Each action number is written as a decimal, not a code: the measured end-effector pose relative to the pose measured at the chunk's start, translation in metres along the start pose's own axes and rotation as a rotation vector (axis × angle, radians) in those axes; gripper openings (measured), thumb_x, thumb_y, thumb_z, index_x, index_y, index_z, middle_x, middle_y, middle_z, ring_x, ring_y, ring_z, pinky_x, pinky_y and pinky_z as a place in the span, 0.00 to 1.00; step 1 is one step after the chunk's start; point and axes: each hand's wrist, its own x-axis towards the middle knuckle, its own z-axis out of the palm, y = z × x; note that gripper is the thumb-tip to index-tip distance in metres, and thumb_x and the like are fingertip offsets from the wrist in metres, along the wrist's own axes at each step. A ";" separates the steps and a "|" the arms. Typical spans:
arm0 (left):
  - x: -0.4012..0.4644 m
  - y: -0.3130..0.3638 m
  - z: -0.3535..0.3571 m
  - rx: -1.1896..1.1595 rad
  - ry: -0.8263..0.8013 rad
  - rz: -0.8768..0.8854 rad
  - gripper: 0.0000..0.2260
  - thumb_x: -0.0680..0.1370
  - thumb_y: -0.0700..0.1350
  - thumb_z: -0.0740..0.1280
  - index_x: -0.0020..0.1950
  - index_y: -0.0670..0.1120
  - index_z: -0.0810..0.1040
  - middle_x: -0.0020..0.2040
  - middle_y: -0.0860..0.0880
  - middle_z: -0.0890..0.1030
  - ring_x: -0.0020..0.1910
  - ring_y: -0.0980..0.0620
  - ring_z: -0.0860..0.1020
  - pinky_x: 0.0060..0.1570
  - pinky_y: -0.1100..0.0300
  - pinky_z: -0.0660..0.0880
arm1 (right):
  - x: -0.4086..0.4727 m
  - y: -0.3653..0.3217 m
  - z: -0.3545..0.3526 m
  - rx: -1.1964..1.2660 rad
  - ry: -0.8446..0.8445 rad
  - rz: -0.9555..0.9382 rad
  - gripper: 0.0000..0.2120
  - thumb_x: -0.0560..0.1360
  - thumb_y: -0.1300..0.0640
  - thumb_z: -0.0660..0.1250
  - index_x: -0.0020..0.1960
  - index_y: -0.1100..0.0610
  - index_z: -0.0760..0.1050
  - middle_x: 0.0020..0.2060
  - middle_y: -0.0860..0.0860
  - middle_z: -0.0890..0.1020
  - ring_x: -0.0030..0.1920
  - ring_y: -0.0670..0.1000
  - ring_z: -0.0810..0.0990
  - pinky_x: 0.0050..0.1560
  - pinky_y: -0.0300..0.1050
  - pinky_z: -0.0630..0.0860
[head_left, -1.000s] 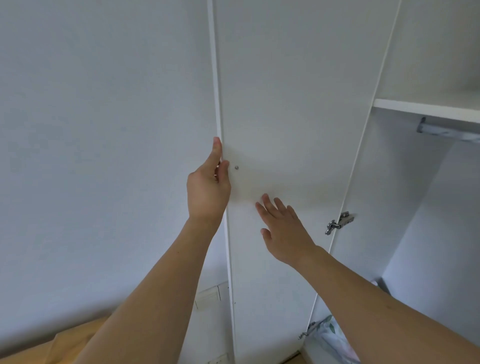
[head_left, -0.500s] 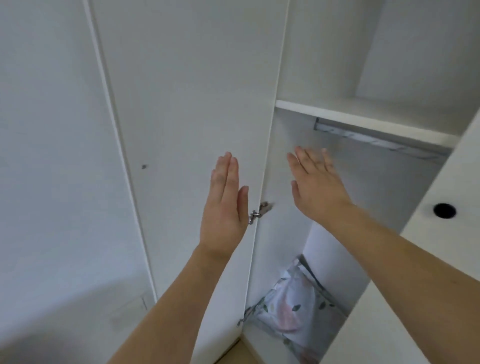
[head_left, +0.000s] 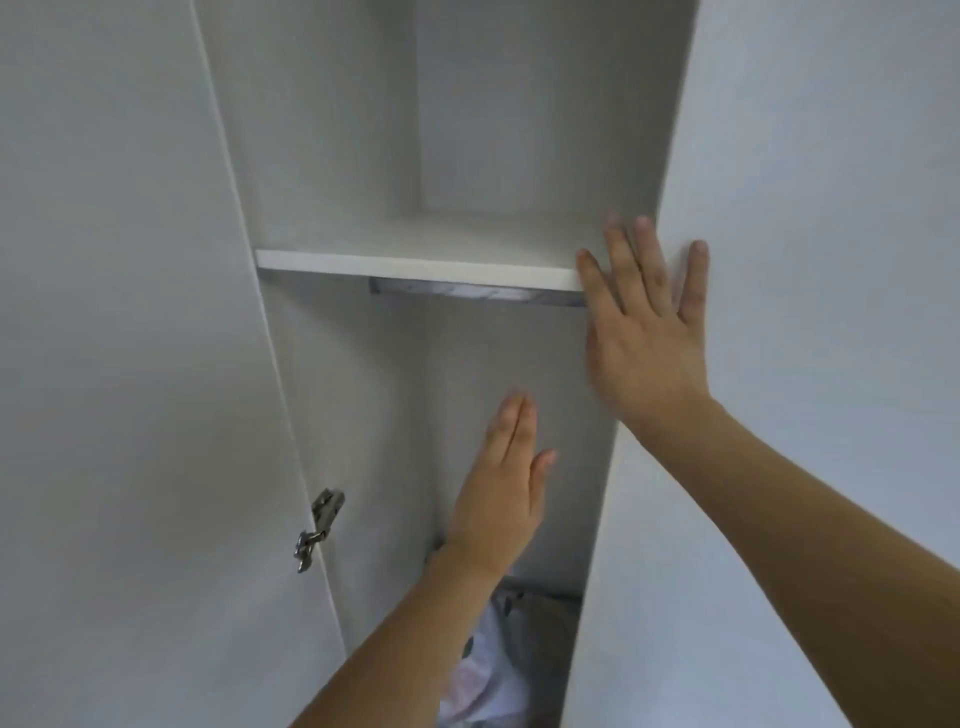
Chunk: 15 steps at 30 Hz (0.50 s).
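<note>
**Spotter:** What worries you from here?

**Operator:** My right hand (head_left: 649, 332). Its fingers are straight and spread across the inner edge of the right door (head_left: 810, 249). The thumb lies over the door's face and the other fingers over the gap, just beside the end of the shelf (head_left: 415, 270). If that door swings inward, I judge those fingers could be nipped between its edge and the shelf.

**Spotter:** Has it got a hold on the door?

**Operator:** No, nothing is curled round it. Whether the palm really presses the panel I cannot tell.

**Spotter:** And the other hand?

**Operator:** My left hand (head_left: 498, 499) is flat, fingers together, and empty. It is raised in the opening below the shelf and the hanging rail (head_left: 467, 295), apart from both doors. A careless sweep could knock it against the shelf.

**Spotter:** So where is the door in relation to both?

**Operator:** At the right edge of the wardrobe opening, under my right hand and to the right of my left. The left door (head_left: 130, 364) stands wide at the left edge with its hinge (head_left: 319, 527) showing. A cloth bundle (head_left: 498, 675) lies low inside, beneath my left forearm.
</note>
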 end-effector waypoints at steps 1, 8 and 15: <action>0.002 0.000 0.009 -0.043 -0.055 0.012 0.26 0.83 0.54 0.51 0.77 0.42 0.59 0.78 0.46 0.57 0.76 0.54 0.56 0.73 0.64 0.54 | -0.001 0.001 0.002 -0.027 0.007 0.012 0.31 0.72 0.63 0.60 0.74 0.58 0.58 0.77 0.56 0.53 0.77 0.56 0.44 0.72 0.64 0.36; 0.018 0.006 0.035 -0.441 -0.447 -0.041 0.15 0.82 0.52 0.56 0.63 0.49 0.76 0.59 0.50 0.81 0.57 0.52 0.78 0.62 0.56 0.74 | -0.010 0.004 0.002 -0.119 0.008 0.095 0.37 0.69 0.66 0.61 0.76 0.57 0.54 0.77 0.53 0.54 0.77 0.52 0.46 0.74 0.63 0.44; 0.023 0.009 0.028 -0.695 -0.577 -0.309 0.09 0.77 0.51 0.64 0.51 0.53 0.82 0.47 0.57 0.85 0.47 0.60 0.81 0.55 0.57 0.78 | -0.012 -0.010 -0.019 -0.134 -0.110 0.207 0.42 0.68 0.67 0.61 0.77 0.57 0.46 0.77 0.53 0.44 0.76 0.57 0.37 0.73 0.62 0.37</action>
